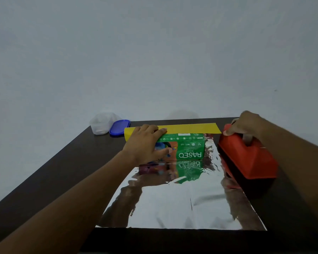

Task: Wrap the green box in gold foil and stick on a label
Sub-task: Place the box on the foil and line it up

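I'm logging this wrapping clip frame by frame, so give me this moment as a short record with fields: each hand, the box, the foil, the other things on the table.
left hand: lies over the left part of the green box, fingers straight
right hand: grips the handle of the red tape dispenser
green box: on the foil sheet, near its far end, unwrapped
foil sheet: spread flat, mirror side up, far edge folded showing gold
table: dark brown
far left corner: clear plastic container, blue lid beside it
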